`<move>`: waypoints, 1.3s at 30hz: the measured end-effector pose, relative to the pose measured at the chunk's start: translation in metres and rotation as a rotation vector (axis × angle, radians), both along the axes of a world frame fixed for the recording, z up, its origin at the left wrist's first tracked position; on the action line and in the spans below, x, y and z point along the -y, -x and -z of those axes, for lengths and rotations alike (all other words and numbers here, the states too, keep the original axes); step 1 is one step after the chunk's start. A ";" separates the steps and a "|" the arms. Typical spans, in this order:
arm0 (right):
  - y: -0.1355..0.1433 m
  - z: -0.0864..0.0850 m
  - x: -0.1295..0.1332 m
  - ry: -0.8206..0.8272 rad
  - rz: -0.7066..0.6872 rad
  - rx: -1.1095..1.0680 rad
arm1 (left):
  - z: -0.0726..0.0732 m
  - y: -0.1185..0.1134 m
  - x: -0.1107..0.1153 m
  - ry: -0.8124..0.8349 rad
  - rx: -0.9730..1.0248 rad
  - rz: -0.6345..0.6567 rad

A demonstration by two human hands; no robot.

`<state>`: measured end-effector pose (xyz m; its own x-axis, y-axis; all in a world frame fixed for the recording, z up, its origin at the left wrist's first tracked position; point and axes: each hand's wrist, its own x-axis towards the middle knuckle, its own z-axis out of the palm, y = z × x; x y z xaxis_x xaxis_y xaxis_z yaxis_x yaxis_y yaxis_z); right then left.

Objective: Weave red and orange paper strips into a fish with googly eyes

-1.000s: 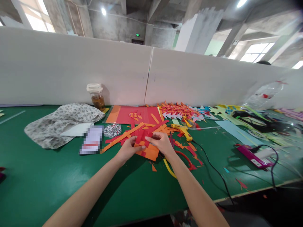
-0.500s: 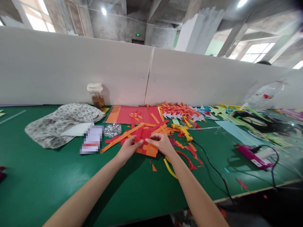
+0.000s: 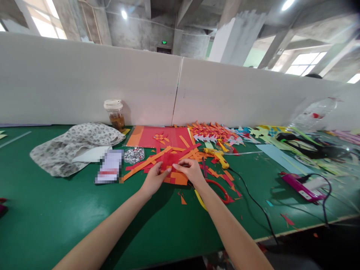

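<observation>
Red and orange paper strips (image 3: 177, 178), woven in a checked pattern, lie between my two hands at the middle of the table. My left hand (image 3: 153, 180) is closed at the left side of this weave, thumb and fingers pinching a red strip. My right hand (image 3: 192, 173) pinches the upper right of the same weave between thumb and fingertips. Behind them a heap of loose orange strips (image 3: 152, 162) and red strips fans out. Scissors with a red and yellow handle (image 3: 222, 189) lie partly under my right wrist.
A yellow glue gun (image 3: 218, 155) with a black cord lies to the right, near a purple power strip (image 3: 302, 186). Paper fish (image 3: 216, 131) are piled behind. On the left are a bag of googly eyes (image 3: 134, 155), a phone (image 3: 110, 166), patterned cloth (image 3: 73, 146) and a lidded cup (image 3: 114, 114).
My left hand has shifted slightly right and down, nearer my right hand. The red strip between them now lies flatter across the weave. My right hand has barely moved.
</observation>
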<state>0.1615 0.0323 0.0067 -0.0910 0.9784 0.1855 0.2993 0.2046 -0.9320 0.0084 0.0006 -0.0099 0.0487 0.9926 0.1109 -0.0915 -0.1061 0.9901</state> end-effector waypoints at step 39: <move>-0.010 0.004 -0.002 0.064 -0.241 0.044 | -0.003 0.014 -0.006 0.155 0.143 -0.032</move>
<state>0.1719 0.0342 0.0028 -0.3299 0.9370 0.1144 0.2899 0.2159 -0.9324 -0.0058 0.0070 -0.0071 0.0113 0.9991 -0.0399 -0.2313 0.0414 0.9720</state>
